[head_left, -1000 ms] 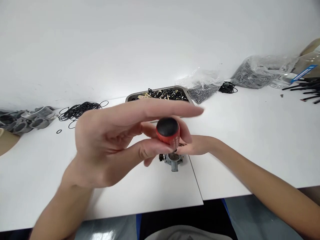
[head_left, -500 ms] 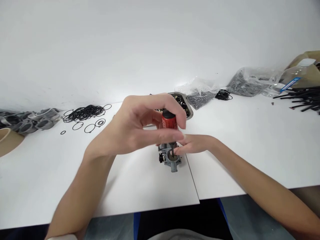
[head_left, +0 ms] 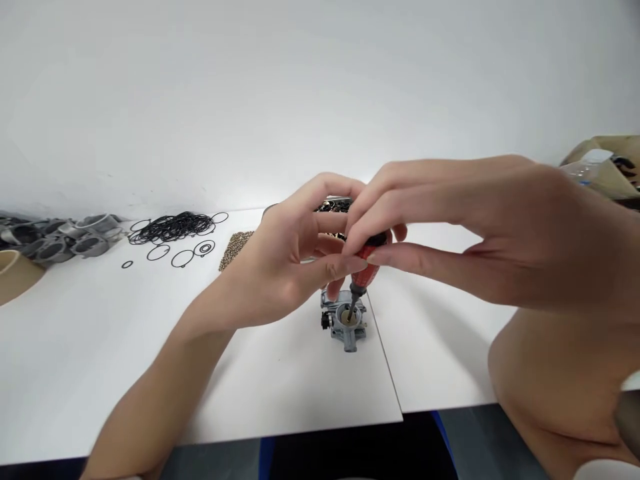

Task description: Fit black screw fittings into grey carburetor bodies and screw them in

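At the centre of the frame, both hands were closed on a red-handled screwdriver (head_left: 369,272). The left hand (head_left: 287,267), reaching in from the lower left, had its thumb against the near side of the handle and its other fingers curled around behind. The right hand (head_left: 490,233), coming from the right edge, pinched the handle near its black top between thumb and fingers. Pale marks showed on the red grip, too small and too covered to be read.

The screwdriver stood tilted, its tip down inside the round opening of a grey metal part (head_left: 349,339), which sat on the white desk (head_left: 280,393) just below the centre of the frame, beside a seam. A black knob (head_left: 325,321) stuck out on the part's left side; no lettering could be made out on it.

Toward the left lay a tangle of black rings (head_left: 173,228), with grey castings (head_left: 90,246) farther left. Small brass pieces (head_left: 233,251) lay near the left wrist. Behind the hands, a tray (head_left: 271,211) was mostly hidden. At upper right, a clear bottle (head_left: 580,171) showed a bit of blue, unreadable.
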Demonstrator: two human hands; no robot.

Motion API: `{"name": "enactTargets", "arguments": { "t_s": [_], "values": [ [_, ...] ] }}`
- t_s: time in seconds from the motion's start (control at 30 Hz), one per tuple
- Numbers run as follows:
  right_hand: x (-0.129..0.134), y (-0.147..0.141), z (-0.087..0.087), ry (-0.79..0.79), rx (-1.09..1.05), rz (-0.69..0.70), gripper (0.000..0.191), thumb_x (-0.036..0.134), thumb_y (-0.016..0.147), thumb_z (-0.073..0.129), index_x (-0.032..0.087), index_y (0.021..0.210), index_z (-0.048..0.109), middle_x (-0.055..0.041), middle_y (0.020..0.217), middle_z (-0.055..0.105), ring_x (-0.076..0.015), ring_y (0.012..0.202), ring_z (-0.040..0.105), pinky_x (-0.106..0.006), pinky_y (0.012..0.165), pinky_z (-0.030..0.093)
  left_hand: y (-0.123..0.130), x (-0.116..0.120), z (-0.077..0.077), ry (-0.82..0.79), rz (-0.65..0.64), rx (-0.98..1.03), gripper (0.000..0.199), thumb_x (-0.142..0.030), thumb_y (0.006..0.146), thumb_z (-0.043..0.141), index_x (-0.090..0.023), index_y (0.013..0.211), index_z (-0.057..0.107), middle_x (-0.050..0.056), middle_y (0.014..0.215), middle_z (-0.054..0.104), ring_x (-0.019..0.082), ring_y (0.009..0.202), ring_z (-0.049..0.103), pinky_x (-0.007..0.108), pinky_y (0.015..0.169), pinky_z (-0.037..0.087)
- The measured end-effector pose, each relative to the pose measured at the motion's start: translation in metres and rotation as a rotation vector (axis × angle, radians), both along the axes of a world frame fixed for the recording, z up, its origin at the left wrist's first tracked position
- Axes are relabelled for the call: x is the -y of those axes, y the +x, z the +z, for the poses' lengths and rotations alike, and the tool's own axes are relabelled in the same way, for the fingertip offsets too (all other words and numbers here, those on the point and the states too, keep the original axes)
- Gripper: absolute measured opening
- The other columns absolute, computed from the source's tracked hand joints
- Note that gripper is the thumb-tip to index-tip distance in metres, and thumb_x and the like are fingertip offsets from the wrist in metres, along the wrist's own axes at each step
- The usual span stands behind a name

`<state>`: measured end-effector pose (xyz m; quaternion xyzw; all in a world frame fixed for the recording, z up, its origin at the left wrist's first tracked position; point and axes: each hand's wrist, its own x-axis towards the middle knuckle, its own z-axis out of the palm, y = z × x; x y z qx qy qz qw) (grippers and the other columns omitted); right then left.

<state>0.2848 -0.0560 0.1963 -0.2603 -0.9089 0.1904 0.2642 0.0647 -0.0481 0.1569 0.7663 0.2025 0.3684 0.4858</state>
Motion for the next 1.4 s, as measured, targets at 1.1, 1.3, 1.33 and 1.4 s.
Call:
{"name": "enactTargets", "arguments": {
  "t_s": [1.1,1.3,1.33,1.4],
  "values": [
    [0.003,-0.009,-0.002,0.390,0.141,-0.210,0.019,0.042,0.097,0.051,0.036,0.108,0.065,0.0057,0.099,0.064,-0.0107,0.076,0.059,-0.025,0.057,0.042,0.006,-0.001,-0.006,0.065,0.076,-0.001,0.032,-0.014,0.080,0.071,-0.023,0.108,0.058,-0.001,0.084,0.064,0.008,0.064,0.060,0.018,0.047,0.050],
    [0.002,-0.002,-0.007,0.396,0.155,-0.270,0.017,0.041,0.095,0.052,0.037,0.092,0.068,0.0056,0.078,0.064,-0.0105,0.071,0.061,-0.026,0.055,0.044,0.010,0.005,-0.004,0.063,0.058,-0.080,0.042,-0.013,0.077,0.074,-0.023,0.113,0.056,0.002,0.103,0.065,0.015,0.086,0.067,0.023,0.064,0.058],
    [0.004,-0.007,-0.009,0.411,0.147,-0.326,0.020,0.046,0.094,0.055,0.033,0.085,0.067,0.0041,0.070,0.061,-0.0111,0.068,0.061,-0.026,0.054,0.044,0.012,0.005,-0.005,0.067,0.063,-0.069,0.040,-0.014,0.076,0.075,-0.022,0.110,0.057,0.002,0.105,0.064,0.015,0.088,0.066,0.024,0.065,0.059],
    [0.010,-0.017,-0.010,0.425,0.136,-0.410,0.035,0.056,0.091,0.057,0.027,0.073,0.062,0.0018,0.057,0.053,-0.0136,0.066,0.062,-0.026,0.052,0.043,0.013,0.004,-0.007,0.047,0.080,-0.039,0.038,-0.016,0.075,0.077,-0.021,0.108,0.058,0.002,0.101,0.062,0.014,0.086,0.064,0.024,0.063,0.059]
  ]
}}
